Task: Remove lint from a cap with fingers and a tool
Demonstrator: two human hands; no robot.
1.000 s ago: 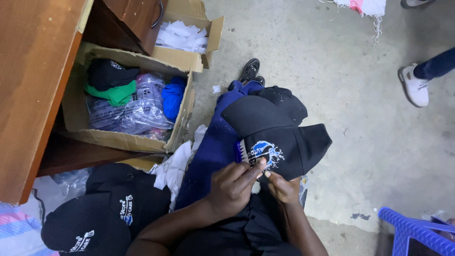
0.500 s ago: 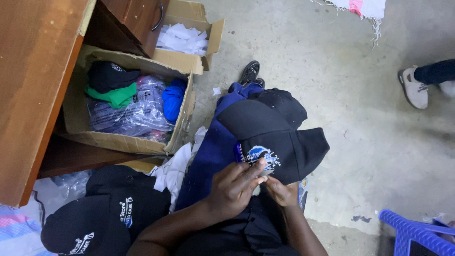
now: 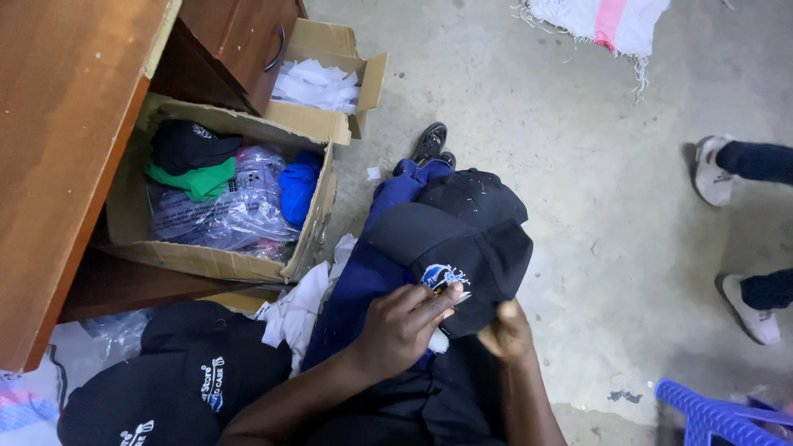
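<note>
Black cap (image 3: 462, 248) lies on the person's lap, its crown pinched from below by the right hand (image 3: 505, 332), while the left hand (image 3: 402, 329) grips a small tool (image 3: 457, 291) at its embroidered emblem (image 3: 442, 276).

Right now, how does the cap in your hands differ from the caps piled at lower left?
The held cap rests on the lap, gripped by the left hand and right hand; the piled caps lie on the floor, untouched. The held cap shows a blue and white emblem by the fingertips; the piled caps show white lettering. The held cap sits alone; the piled ones overlap. All are black.
</note>
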